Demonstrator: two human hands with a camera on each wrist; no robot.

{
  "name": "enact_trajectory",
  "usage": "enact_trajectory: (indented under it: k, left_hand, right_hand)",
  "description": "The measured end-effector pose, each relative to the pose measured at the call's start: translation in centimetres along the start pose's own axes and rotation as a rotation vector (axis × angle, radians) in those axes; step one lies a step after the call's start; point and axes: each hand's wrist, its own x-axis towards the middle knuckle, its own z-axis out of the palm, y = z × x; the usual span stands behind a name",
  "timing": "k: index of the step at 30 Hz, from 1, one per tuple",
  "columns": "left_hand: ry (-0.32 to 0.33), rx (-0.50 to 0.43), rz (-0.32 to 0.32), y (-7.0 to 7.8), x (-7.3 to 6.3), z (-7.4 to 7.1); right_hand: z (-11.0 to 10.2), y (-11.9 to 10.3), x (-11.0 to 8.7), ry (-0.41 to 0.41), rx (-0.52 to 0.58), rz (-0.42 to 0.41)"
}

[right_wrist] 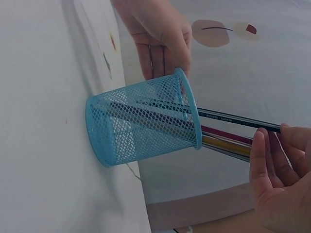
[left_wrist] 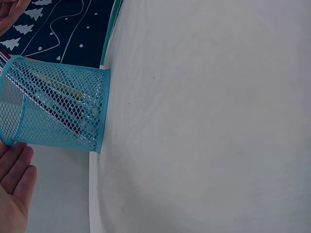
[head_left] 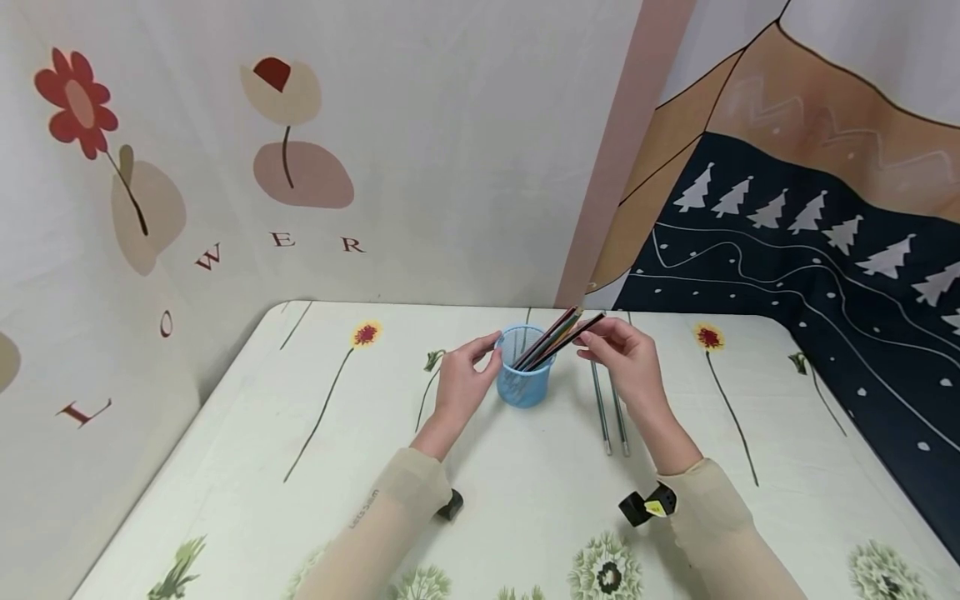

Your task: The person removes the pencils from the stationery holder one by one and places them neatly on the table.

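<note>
Mesh cup stands between both hands.

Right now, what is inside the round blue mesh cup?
Long, thin dark, red and yellow pencils lean inside the blue cup; the right hand pinches one dark pencil. Mesh and overlap partly hide their lower ends, so the exact count cannot be told.
</note>
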Motion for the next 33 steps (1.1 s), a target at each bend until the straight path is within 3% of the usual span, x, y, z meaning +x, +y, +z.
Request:
enact_trajectory:
  k: [19,33]
  left_hand:
    - [-0.020,-0.016,-0.017,0.1,0.1,-0.1]
    - [-0.029,-0.013,-0.030,0.3,0.0,-0.2]
  right_hand:
    - [-0.8,-1.2,-0.1,0.079,-0.005,-0.035]
    - [-1.9,-1.8,0.0,0.148,0.143,-0.089]
